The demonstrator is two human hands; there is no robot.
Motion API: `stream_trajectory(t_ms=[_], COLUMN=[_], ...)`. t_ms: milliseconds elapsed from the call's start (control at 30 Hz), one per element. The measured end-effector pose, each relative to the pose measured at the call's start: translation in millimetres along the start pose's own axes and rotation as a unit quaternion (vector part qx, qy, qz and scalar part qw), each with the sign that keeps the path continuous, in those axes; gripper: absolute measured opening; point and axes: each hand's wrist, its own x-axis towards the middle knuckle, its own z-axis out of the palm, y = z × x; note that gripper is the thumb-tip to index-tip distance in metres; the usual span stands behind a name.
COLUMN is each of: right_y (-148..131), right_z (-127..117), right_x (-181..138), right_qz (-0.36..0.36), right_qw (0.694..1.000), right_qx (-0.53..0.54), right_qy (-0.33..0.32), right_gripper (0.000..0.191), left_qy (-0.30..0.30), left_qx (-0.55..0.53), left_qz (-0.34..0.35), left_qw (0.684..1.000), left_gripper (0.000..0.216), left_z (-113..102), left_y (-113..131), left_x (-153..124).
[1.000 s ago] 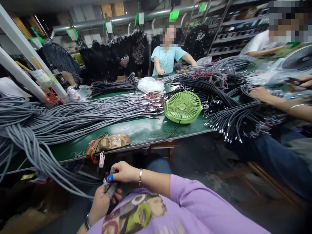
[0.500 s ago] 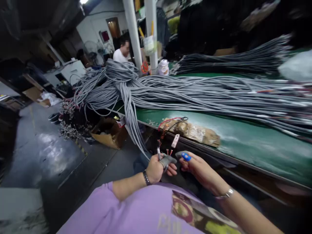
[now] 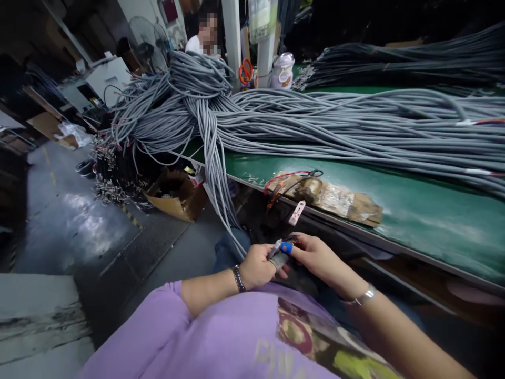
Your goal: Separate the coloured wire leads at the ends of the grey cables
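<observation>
My left hand [image 3: 258, 266] is closed around the end of a grey cable [image 3: 226, 221] that hangs down from the big grey cable pile [image 3: 276, 118] on the green table [image 3: 414, 210]. A grey finger cot covers one of its fingers. My right hand [image 3: 315, 255] meets it just below the table edge, pinching the cable's thin coloured wire ends with a blue-capped fingertip [image 3: 286, 247]. Both hands touch each other above my lap.
A taped brown block with red and black wires [image 3: 327, 192] and a small white tag [image 3: 296, 212] sit at the table edge. An open cardboard box [image 3: 175, 197] and a dark wire bundle [image 3: 114, 173] lie on the floor left. A seated person [image 3: 205, 37], scissors [image 3: 246, 71] and a fan [image 3: 145, 37] are beyond.
The view swung left from the table's middle toward its left end. My hands, apart half a second ago, have come together on the cable end.
</observation>
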Motion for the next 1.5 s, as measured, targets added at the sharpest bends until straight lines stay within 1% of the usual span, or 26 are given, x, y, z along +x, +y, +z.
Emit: stream_trajectory(t_ms=[100,200,333,400,500,533,600,733,800,867,933,967,1033,1100,1167,1233,1300,1400,1433,1500], right_y=[6,10,15,15,12,10,7,5,6,7,9,9,10,9,7,6,6,7,8,7], right_z=[-1,-2,0,1,3,4,8,15,15,11,7,5,4,4,5,6,6,6,6,6], right_x=[-4,-9,-13,-11,-6,-5,-6,-7,-7,-9,-13,-14,-17,-19,-19,-17,-15,-12,-11,-10], right_qz=[-0.016,-0.032,-0.035,-0.028,-0.023,-0.025,-0.031,-0.025,-0.02,-0.008,0.001,0.005,0.012,0.021,0.017,-0.004,-0.027,-0.048,-0.052,-0.052], right_qw=[1.0,0.998,0.995,0.994,0.996,0.997,0.995,0.989,0.984,0.974,0.964,0.962,0.966,0.974,0.981,0.985,0.989,0.994,0.994,0.994], right_qx=[-0.005,0.004,0.026,0.034,0.033,0.032,0.032,0.081,0.11,0.15,0.191,0.205,0.214,0.202,0.18,0.151,0.119,0.078,0.07,0.062], right_qy=[0.015,0.049,0.093,0.096,0.073,0.073,0.094,0.124,0.14,0.173,0.186,0.179,0.143,0.1,0.076,0.077,0.08,0.06,0.061,0.079], right_gripper=[0.039,0.04,0.04,0.04,0.039,0.038,0.037,0.036,0.033,0.031,0.031,0.031,0.033,0.037,0.038,0.039,0.038,0.034,0.033,0.031], left_qy=[-0.004,-0.002,0.022,0.011,-0.028,-0.032,-0.013,0.071,0.081,0.081,0.083,0.085,0.088,0.085,0.079,0.065,0.027,-0.031,-0.035,-0.013], left_qx=[-0.014,-0.077,-0.16,-0.154,-0.112,-0.105,-0.112,-0.152,-0.169,-0.179,-0.181,-0.18,-0.176,-0.172,-0.168,-0.153,-0.119,-0.074,-0.071,-0.084], left_qz=[-0.001,-0.018,-0.055,-0.054,-0.047,-0.042,-0.027,-0.012,-0.008,-0.005,-0.003,-0.002,0.0,0.001,0.0,-0.003,-0.012,-0.024,-0.022,-0.008], left_qw=[1.0,0.997,0.985,0.987,0.992,0.993,0.993,0.986,0.982,0.98,0.98,0.98,0.981,0.981,0.983,0.986,0.992,0.997,0.997,0.996], left_gripper=[0.042,0.049,0.055,0.054,0.052,0.052,0.052,0.048,0.047,0.048,0.049,0.048,0.048,0.049,0.049,0.05,0.051,0.053,0.053,0.052], left_z=[1,5,10,11,9,8,7,5,4,3,4,4,5,5,6,5,4,2,2,1], left_y=[0,2,1,0,1,1,4,7,9,11,13,14,15,15,15,14,12,9,8,9], left_x=[4,11,17,17,15,13,9,6,7,8,7,7,7,7,7,8,7,6,5,5])
